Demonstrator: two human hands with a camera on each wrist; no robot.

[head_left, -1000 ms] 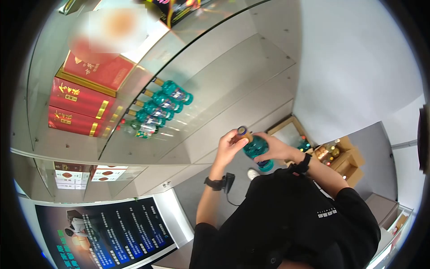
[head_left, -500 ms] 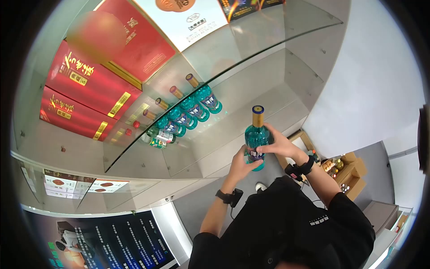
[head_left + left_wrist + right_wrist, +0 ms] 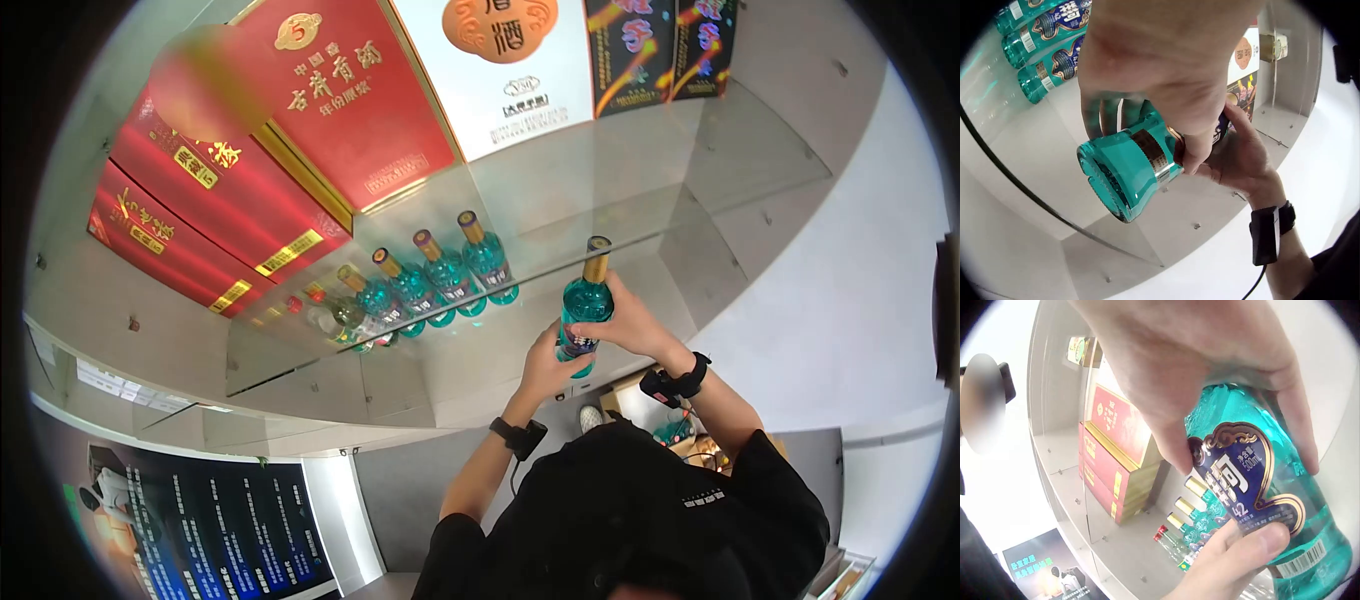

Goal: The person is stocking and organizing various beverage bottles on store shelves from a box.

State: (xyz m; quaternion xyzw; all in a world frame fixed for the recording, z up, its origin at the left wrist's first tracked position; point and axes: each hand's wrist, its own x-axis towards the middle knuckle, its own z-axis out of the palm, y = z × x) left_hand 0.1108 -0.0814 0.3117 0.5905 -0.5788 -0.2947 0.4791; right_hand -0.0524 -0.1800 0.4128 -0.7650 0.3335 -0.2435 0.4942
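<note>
Both hands hold a teal glass liquor bottle [image 3: 588, 300] with a gold neck, a dark cap and a blue label marked 500mL. My left hand [image 3: 547, 368] grips its lower body, the thumb lying over the label in the right wrist view. Higher up, my right hand [image 3: 637, 322] wraps around the body below the neck. The bottle's base [image 3: 1110, 181] sticks out below the left fingers in the left wrist view. Left of the hands, several matching teal bottles [image 3: 450, 280] stand in a row on a shelf, beside clear bottles with red caps [image 3: 1172, 544].
Above the bottle row, a glass shelf [image 3: 640, 210] carries red gift boxes [image 3: 340, 100], a white box [image 3: 510, 90] and black boxes [image 3: 632, 60]. Its front edge runs close to the held bottle. Low at right, a cardboard box [image 3: 708, 450] sits near the feet. A dark poster [image 3: 215, 530] stands lower left.
The bottle has turned so its label shows and moved nearer the shelf. My left hand has shifted from the neck to the lower body. The head view has swung toward the shelves.
</note>
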